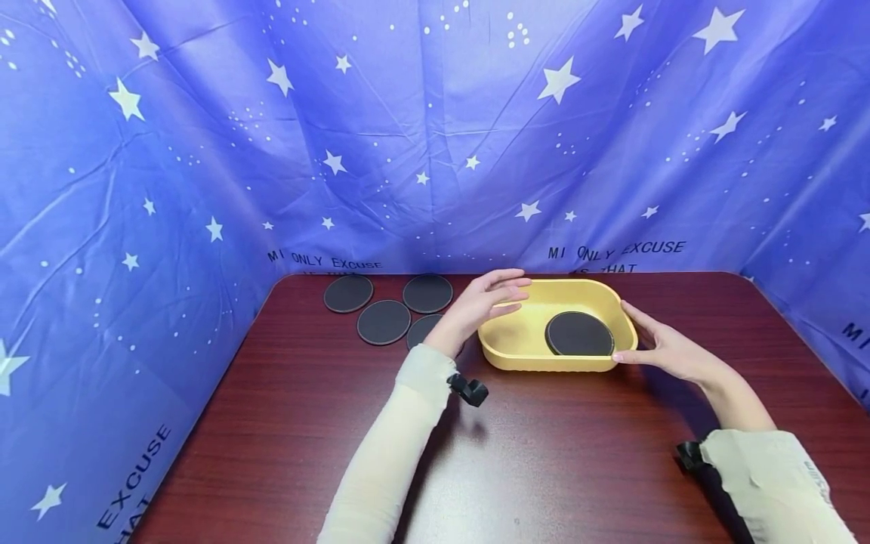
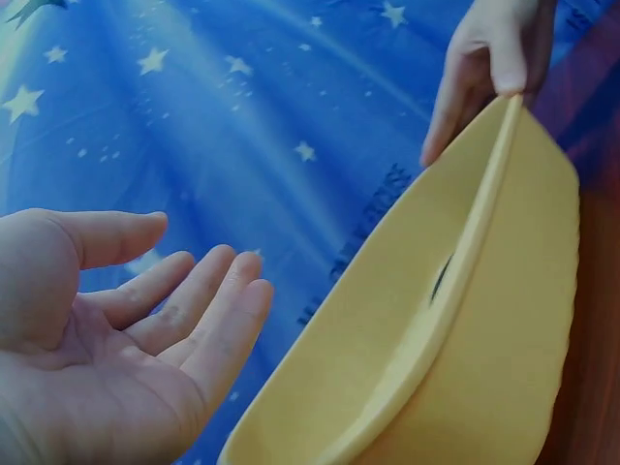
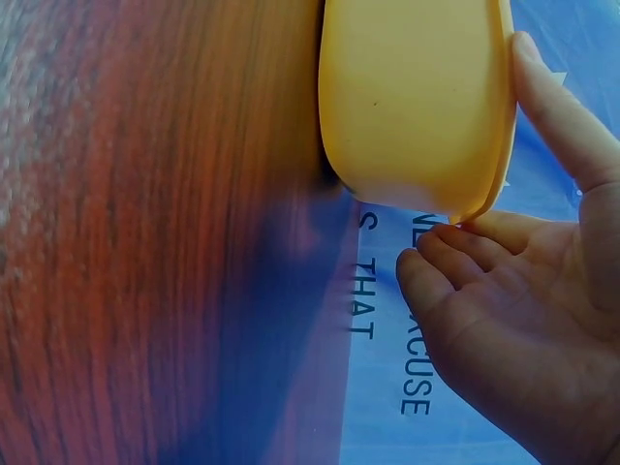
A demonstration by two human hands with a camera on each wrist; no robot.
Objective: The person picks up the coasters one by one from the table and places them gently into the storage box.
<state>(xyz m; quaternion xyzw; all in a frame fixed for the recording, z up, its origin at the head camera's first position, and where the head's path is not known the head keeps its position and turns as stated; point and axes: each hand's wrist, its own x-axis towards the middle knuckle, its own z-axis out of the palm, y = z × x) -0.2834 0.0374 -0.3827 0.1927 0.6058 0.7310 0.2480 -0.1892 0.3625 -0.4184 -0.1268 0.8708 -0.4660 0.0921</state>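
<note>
The right hand [image 3: 528,320] lies open beside the yellow tray [image 3: 417,97], thumb along its rim and fingers [image 3: 436,266] touching the rim's lower corner, while the tray rests on the reddish wood-grain counter [image 3: 145,242] before a blue lettered cloth [image 3: 387,387].

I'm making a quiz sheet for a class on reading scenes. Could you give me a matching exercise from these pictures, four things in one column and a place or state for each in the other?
Things:
1. dark round flat disc
2. shallow yellow plastic tray
3. left hand
4. right hand

Places or states:
A. open, fingers straight, at the tray's left end
B. lies inside the tray
C. stands on the dark red wooden table
D. fingers touching the tray's right rim

Pairs: 1-B, 2-C, 3-A, 4-D
</note>
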